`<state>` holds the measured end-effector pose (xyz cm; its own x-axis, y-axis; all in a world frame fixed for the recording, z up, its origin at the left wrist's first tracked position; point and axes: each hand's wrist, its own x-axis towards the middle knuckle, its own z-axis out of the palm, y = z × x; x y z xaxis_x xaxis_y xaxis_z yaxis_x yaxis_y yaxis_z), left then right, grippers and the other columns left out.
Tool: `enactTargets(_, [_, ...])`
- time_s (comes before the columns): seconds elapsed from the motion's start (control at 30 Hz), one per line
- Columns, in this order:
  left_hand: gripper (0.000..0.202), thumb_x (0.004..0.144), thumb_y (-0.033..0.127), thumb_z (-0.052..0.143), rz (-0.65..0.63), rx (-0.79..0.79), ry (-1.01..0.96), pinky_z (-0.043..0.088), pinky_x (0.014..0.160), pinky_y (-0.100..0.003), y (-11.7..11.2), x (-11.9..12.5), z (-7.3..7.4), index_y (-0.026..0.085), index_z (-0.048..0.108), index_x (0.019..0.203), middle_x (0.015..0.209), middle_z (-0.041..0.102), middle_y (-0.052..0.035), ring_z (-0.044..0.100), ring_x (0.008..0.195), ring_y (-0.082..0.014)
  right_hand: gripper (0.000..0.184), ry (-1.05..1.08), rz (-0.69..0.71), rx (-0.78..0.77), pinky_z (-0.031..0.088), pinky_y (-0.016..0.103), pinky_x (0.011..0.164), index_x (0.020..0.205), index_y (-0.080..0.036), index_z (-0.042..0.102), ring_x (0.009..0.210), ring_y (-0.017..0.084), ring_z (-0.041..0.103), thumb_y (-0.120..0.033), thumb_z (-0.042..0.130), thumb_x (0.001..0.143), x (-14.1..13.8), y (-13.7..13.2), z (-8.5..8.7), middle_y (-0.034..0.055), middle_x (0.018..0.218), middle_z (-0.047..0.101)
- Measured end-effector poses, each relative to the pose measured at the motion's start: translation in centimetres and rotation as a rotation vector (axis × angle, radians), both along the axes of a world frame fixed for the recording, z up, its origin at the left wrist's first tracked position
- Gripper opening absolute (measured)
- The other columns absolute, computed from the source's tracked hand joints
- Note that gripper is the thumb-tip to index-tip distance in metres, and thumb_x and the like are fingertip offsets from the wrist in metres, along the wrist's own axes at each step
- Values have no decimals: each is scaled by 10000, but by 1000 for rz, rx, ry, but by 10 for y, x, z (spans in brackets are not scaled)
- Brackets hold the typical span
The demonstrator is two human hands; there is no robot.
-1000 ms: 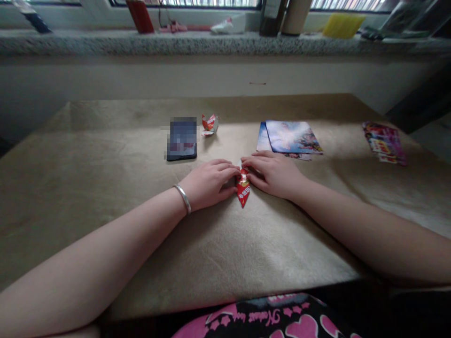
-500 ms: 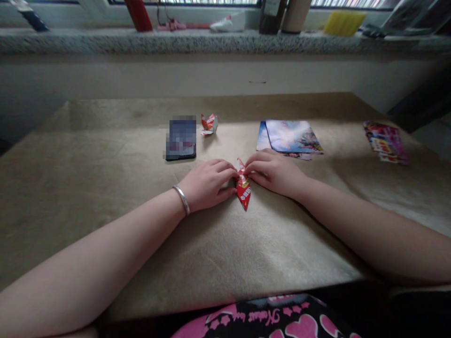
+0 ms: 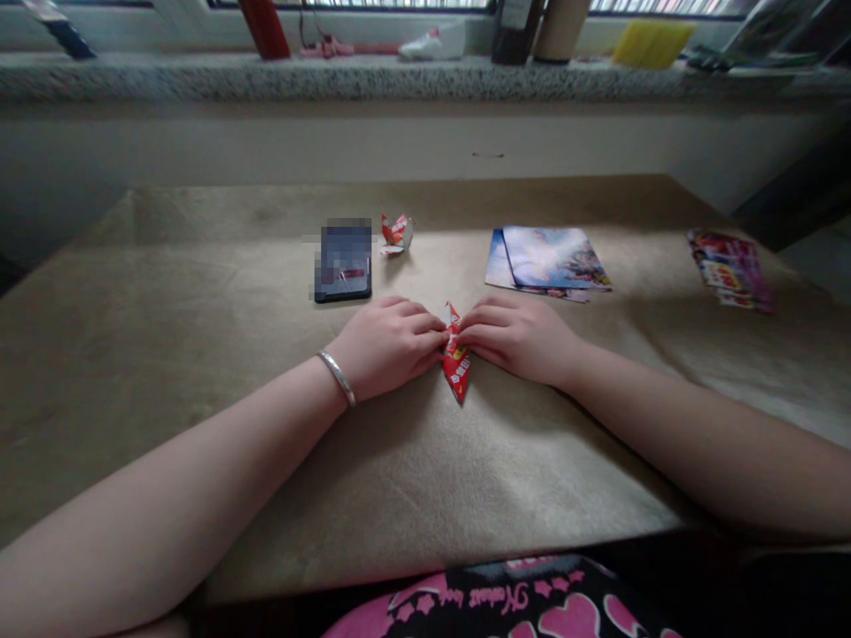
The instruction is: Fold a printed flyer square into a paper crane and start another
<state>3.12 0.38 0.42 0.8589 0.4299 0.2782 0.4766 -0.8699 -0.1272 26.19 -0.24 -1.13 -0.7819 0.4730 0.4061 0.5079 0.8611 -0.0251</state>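
Observation:
A narrow, pointed piece of folded red paper [image 3: 458, 368] with white print lies on the table between my hands, one tip toward me. My left hand [image 3: 392, 348], with a silver bangle at its wrist, pinches the paper's left edge. From the other side, the fingers of my right hand [image 3: 522, 339] close on its right edge. Fingertips cover part of the paper's middle. Farther back stands another folded red and white paper piece [image 3: 397, 235], opened out into points, beside a dark phone [image 3: 346, 261].
Glossy picture sheets [image 3: 555, 257] lie beyond my right hand, with colourful printed packets or cards [image 3: 728, 270] farther right. The gold-brown table [image 3: 219, 266] meets a wall below a granite sill [image 3: 372, 84]. A red cylinder [image 3: 264, 28] and yellow block [image 3: 651, 44] stand there.
My right hand has come slightly nearer to me, and its fingers sit lower along the paper. The red paper looks narrower, its near tip shifted slightly toward me.

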Motion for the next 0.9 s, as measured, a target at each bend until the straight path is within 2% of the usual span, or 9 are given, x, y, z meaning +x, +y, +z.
enactTargets(0.3, [251, 933, 340, 468, -54, -34, -9, 502, 806, -307, 3, -3, -3, 230, 667, 1040, 1063, 697, -25, 656, 939, -175, 264, -174, 16, 90, 460, 301, 772, 982, -200, 668, 972, 180, 606, -270, 414, 960, 1, -7, 7, 29, 1018, 706])
enactTargets(0.47, [248, 926, 330, 475, -72, -33, -37, 503, 769, -280, 3, -1, -6, 196, 679, 968, 1032, 693, -41, 643, 907, -166, 249, -149, 23, 66, 453, 289, 725, 952, -193, 679, 920, 181, 610, -265, 441, 946, 0, -6, 6, 41, 988, 708])
enactTargets(0.63, [237, 924, 306, 473, -107, -7, -19, 498, 763, -275, 4, 0, -4, 185, 674, 951, 1006, 690, -28, 635, 882, -161, 153, 44, -58, -96, 427, 256, 614, 806, -212, 700, 739, 144, 620, -245, 557, 850, -2, -2, 3, 24, 888, 712])
enactTargets(0.9, [256, 915, 371, 482, -61, -20, -25, 488, 738, -271, 4, -1, -6, 208, 678, 934, 936, 690, -30, 632, 871, -161, 76, 268, -54, -312, 457, 268, 658, 707, -175, 683, 731, 156, 606, -206, 633, 756, -5, 3, -5, 62, 802, 694])
